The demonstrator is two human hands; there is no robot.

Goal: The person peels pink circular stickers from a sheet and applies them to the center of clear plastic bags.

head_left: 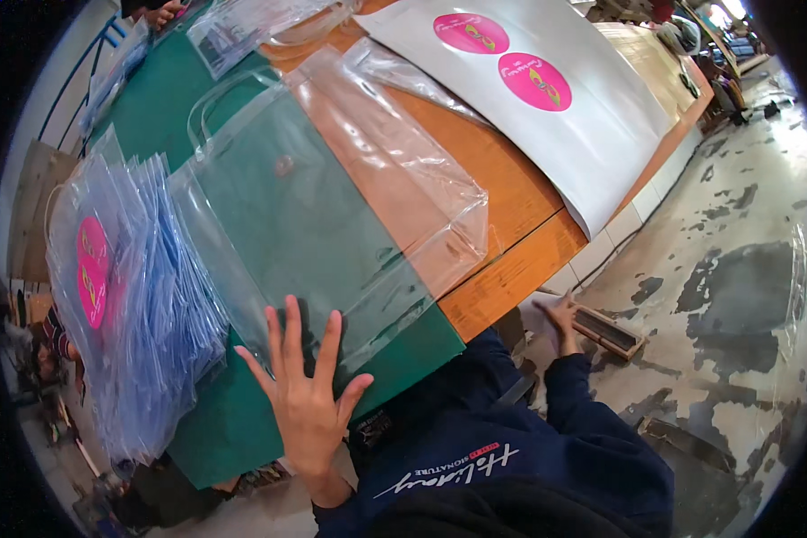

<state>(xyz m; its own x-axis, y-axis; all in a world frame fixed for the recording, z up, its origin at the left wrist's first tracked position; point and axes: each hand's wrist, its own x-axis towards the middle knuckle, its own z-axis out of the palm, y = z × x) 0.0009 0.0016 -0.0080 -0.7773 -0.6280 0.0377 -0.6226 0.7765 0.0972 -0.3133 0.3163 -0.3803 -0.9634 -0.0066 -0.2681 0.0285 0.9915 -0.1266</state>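
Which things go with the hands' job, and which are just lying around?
Probably belonging:
clear bag under the left hand
bag pile beside it
white sheet with pink circles

Probably just lying around:
wooden box-like thing near the right hand

Cropped above, unclear below
The upper edge cuts the white sheet (pixel 560 134); whether the right hand (pixel 561 317) holds anything is unclear.

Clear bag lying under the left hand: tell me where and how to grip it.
Probably best to grip the clear bag by its handle, from the far left: the loop juts past the bag's far edge over green tabletop, away from the left hand.
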